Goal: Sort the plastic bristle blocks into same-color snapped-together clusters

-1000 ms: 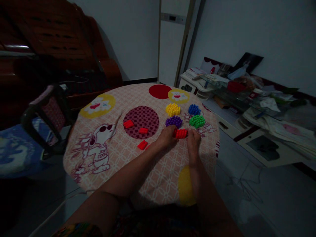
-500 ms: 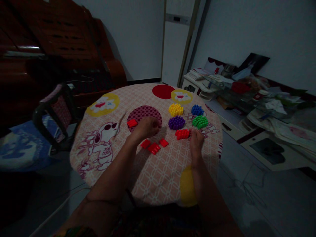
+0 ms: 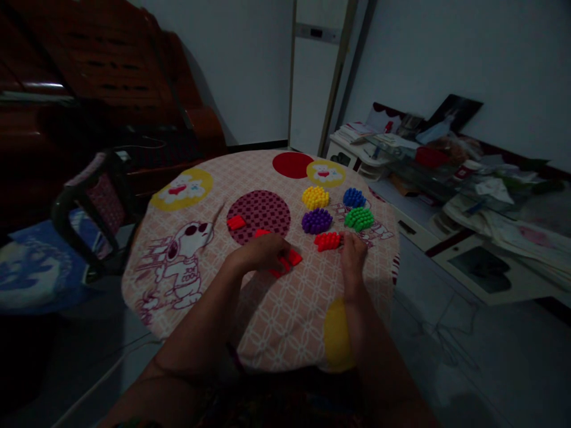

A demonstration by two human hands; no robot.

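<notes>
My left hand (image 3: 266, 252) is over the table with bent fingers, its tips down on the small flat red plastic pieces. One red piece (image 3: 295, 257) shows just right of the fingertips, and others are partly hidden beneath the hand. Another red piece (image 3: 236, 223) lies on the tablecloth's purple checked circle (image 3: 267, 208). My right hand (image 3: 354, 251) has its fingers closed at the right end of a knobbly red cluster (image 3: 329, 241). Behind that cluster sit similar purple (image 3: 317, 220), green (image 3: 359, 219), yellow (image 3: 315, 197) and blue (image 3: 354, 197) clusters.
A patterned cloth covers the round table (image 3: 285, 327). To the left stand a chair (image 3: 98, 202) and a dark wooden sofa (image 3: 111, 77). A low cabinet (image 3: 482, 238) along the right wall carries papers, bags and a cup.
My left hand has moved from the purple circle toward me, down onto the red pieces. A red piece now shows at the circle's near edge. My right hand stays by the red cluster.
</notes>
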